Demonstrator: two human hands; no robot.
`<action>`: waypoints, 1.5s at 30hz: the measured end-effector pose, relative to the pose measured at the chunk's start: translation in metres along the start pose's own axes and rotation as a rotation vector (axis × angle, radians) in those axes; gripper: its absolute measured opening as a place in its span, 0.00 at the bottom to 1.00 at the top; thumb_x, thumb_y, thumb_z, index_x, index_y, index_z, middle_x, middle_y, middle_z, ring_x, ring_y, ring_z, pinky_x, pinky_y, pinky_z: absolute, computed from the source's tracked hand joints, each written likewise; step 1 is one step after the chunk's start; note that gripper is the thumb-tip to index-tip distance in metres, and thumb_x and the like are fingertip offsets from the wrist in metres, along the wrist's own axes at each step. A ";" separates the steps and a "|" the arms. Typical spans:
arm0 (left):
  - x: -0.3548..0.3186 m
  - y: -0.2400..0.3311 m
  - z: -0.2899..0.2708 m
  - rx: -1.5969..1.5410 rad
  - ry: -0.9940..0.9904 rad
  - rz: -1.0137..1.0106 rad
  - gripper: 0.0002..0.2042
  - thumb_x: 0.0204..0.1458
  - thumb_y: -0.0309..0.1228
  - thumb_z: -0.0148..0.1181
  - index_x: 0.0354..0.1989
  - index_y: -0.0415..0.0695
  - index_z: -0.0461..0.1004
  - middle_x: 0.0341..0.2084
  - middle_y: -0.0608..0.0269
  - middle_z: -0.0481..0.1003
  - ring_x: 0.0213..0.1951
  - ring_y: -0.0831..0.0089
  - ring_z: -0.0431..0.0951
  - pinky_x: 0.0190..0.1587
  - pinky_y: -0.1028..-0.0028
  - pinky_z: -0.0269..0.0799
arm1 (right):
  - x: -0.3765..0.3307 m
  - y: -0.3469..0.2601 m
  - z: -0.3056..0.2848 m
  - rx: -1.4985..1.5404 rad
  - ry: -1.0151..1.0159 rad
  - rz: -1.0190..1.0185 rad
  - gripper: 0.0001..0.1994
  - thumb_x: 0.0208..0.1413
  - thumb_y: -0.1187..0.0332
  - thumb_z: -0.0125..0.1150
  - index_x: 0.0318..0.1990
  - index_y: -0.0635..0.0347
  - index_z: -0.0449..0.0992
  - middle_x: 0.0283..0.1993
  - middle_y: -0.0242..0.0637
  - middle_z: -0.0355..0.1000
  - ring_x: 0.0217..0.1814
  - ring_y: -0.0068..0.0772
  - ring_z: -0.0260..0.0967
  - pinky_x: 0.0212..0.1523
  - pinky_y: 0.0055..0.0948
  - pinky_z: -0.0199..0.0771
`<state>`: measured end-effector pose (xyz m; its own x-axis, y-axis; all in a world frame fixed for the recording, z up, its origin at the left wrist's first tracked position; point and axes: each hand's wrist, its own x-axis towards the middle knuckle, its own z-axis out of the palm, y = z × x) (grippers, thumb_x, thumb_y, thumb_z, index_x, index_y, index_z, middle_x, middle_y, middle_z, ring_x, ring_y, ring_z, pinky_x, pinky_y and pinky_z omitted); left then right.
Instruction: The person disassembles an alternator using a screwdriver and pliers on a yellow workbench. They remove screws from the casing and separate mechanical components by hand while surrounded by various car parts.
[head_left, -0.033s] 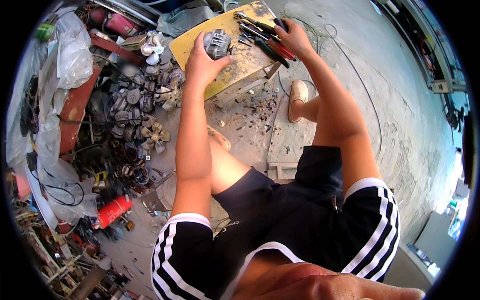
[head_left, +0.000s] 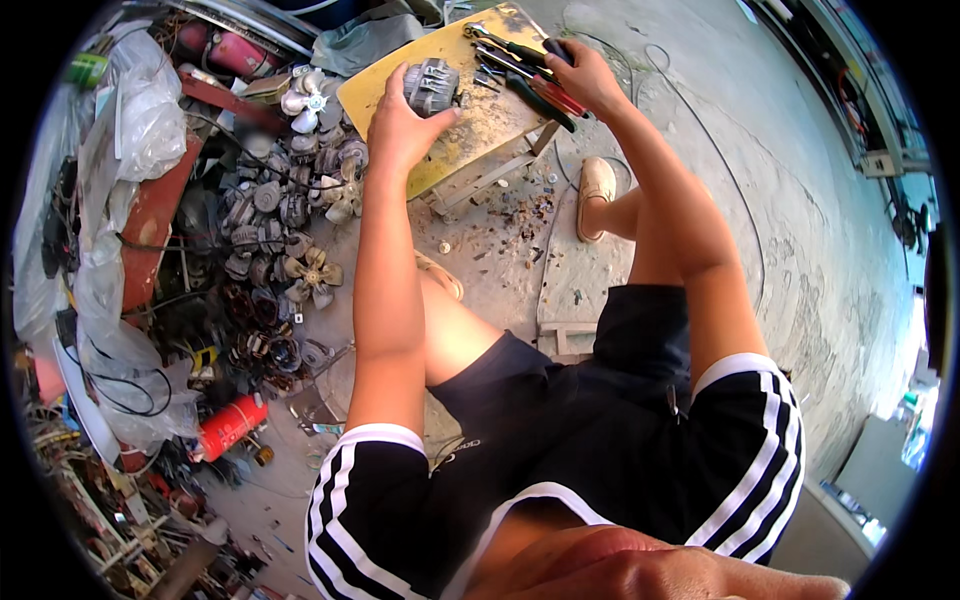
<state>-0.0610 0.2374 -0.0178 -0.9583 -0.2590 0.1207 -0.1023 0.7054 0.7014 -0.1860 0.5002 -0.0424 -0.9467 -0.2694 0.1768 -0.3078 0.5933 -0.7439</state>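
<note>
A small grey metal motor [head_left: 432, 88] with a ribbed, vented housing sits on the left part of a yellow tabletop [head_left: 375, 95]. My left hand [head_left: 402, 122] is closed round its near left side, the thumb reaching toward its lower right. At the table's right edge, my right hand [head_left: 585, 75] is curled round a dark handle [head_left: 556, 48]; the rest of that tool cannot be made out. Just left of this hand lie a ratchet wrench [head_left: 478, 32] and pliers with dark green grips [head_left: 540, 104]. A red-handled tool [head_left: 568, 100] lies among them. Small dark bits are scattered near the motor.
On the left floor is a heap of old motors [head_left: 265, 200], some with fan blades [head_left: 312, 272]. Clear plastic sheeting [head_left: 150, 110] and a red cylinder [head_left: 230, 425] lie beyond it. Dark debris [head_left: 520, 220] dots the floor before the table; a thin cable [head_left: 700, 130] runs along the right.
</note>
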 end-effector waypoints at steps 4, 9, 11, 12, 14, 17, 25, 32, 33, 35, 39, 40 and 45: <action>-0.006 0.011 -0.010 0.180 0.060 -0.089 0.49 0.35 0.50 0.76 0.69 0.51 0.59 0.53 0.44 0.75 0.53 0.52 0.76 0.56 0.60 0.71 | -0.061 -0.054 -0.021 0.278 -0.154 0.097 0.26 0.60 0.58 0.58 0.62 0.64 0.68 0.36 0.44 0.78 0.33 0.32 0.76 0.37 0.31 0.76; -0.030 0.037 -0.002 0.405 0.016 -0.117 0.52 0.34 0.64 0.71 0.70 0.59 0.57 0.49 0.41 0.73 0.52 0.47 0.76 0.55 0.57 0.71 | -0.143 -0.084 -0.040 0.311 -0.239 0.187 0.21 0.63 0.62 0.56 0.59 0.65 0.70 0.37 0.37 0.77 0.35 0.24 0.73 0.38 0.28 0.74; -0.034 0.031 0.003 0.404 0.028 -0.096 0.54 0.34 0.64 0.71 0.71 0.60 0.54 0.50 0.42 0.73 0.53 0.47 0.75 0.61 0.48 0.61 | -0.164 -0.083 -0.035 0.358 -0.294 0.237 0.20 0.67 0.63 0.53 0.63 0.59 0.68 0.40 0.28 0.73 0.35 0.17 0.67 0.30 0.20 0.68; -0.035 0.029 0.003 0.404 0.035 -0.088 0.55 0.34 0.63 0.71 0.72 0.60 0.52 0.50 0.43 0.73 0.54 0.48 0.75 0.64 0.44 0.56 | -0.172 -0.086 -0.033 0.383 -0.316 0.254 0.20 0.67 0.63 0.52 0.63 0.59 0.68 0.41 0.28 0.73 0.36 0.16 0.68 0.29 0.20 0.68; -0.035 0.029 -0.005 0.403 0.013 -0.034 0.57 0.31 0.62 0.74 0.73 0.60 0.50 0.56 0.41 0.68 0.62 0.48 0.68 0.67 0.36 0.43 | -0.184 -0.097 -0.033 0.460 -0.324 0.314 0.19 0.68 0.63 0.51 0.63 0.59 0.68 0.40 0.28 0.73 0.36 0.16 0.68 0.28 0.19 0.67; -0.028 0.018 -0.013 0.310 0.034 0.145 0.58 0.28 0.54 0.79 0.73 0.60 0.51 0.63 0.46 0.64 0.67 0.50 0.61 0.65 0.36 0.47 | -0.187 -0.093 -0.028 0.486 -0.362 0.334 0.19 0.68 0.63 0.51 0.63 0.59 0.68 0.41 0.28 0.74 0.36 0.15 0.69 0.27 0.19 0.67; -0.029 0.020 -0.007 0.412 -0.042 0.119 0.50 0.33 0.51 0.77 0.69 0.61 0.58 0.61 0.52 0.66 0.65 0.58 0.65 0.68 0.35 0.40 | -0.178 -0.094 -0.013 0.632 -0.397 0.346 0.21 0.69 0.63 0.48 0.64 0.62 0.66 0.44 0.32 0.74 0.38 0.18 0.69 0.27 0.19 0.69; -0.044 0.043 -0.012 0.553 -0.074 -0.045 0.48 0.33 0.52 0.76 0.66 0.57 0.57 0.61 0.51 0.65 0.65 0.56 0.65 0.68 0.34 0.39 | -0.179 -0.084 -0.004 0.854 -0.441 0.424 0.23 0.64 0.64 0.52 0.64 0.61 0.67 0.43 0.36 0.76 0.37 0.23 0.73 0.27 0.23 0.71; -0.042 0.048 -0.012 0.575 -0.100 -0.064 0.48 0.33 0.52 0.76 0.65 0.55 0.57 0.62 0.51 0.64 0.65 0.55 0.64 0.68 0.33 0.39 | -0.178 -0.083 -0.007 0.882 -0.447 0.466 0.23 0.62 0.65 0.52 0.65 0.59 0.66 0.41 0.35 0.74 0.37 0.21 0.72 0.27 0.22 0.70; -0.038 0.042 -0.009 0.547 -0.095 -0.052 0.48 0.33 0.51 0.76 0.64 0.53 0.57 0.62 0.51 0.64 0.65 0.55 0.64 0.68 0.33 0.38 | -0.174 -0.079 -0.005 0.962 -0.502 0.494 0.23 0.62 0.66 0.51 0.65 0.58 0.66 0.41 0.34 0.74 0.37 0.21 0.72 0.27 0.22 0.69; -0.036 0.030 -0.007 0.484 -0.097 -0.028 0.49 0.31 0.51 0.78 0.63 0.51 0.56 0.62 0.49 0.65 0.65 0.55 0.65 0.68 0.34 0.38 | -0.165 -0.080 -0.012 1.038 -0.615 0.548 0.23 0.65 0.68 0.48 0.68 0.55 0.63 0.40 0.29 0.68 0.38 0.19 0.71 0.27 0.17 0.68; -0.036 0.031 -0.007 0.474 -0.095 -0.019 0.49 0.31 0.51 0.78 0.63 0.51 0.56 0.61 0.49 0.65 0.64 0.55 0.65 0.68 0.34 0.39 | -0.163 -0.081 -0.015 1.059 -0.631 0.554 0.24 0.65 0.69 0.48 0.68 0.55 0.62 0.40 0.29 0.68 0.39 0.19 0.71 0.26 0.17 0.68; -0.038 0.032 -0.009 0.499 -0.098 -0.001 0.48 0.31 0.51 0.78 0.61 0.50 0.57 0.58 0.48 0.69 0.63 0.55 0.67 0.70 0.42 0.41 | -0.155 -0.089 -0.024 1.130 -0.710 0.575 0.27 0.64 0.71 0.48 0.72 0.53 0.58 0.42 0.29 0.67 0.36 0.19 0.72 0.22 0.15 0.66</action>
<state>-0.0258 0.2638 0.0068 -0.9762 -0.2136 0.0376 -0.1951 0.9407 0.2774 -0.0141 0.5073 0.0114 -0.5619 -0.7151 -0.4157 0.6461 -0.0657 -0.7604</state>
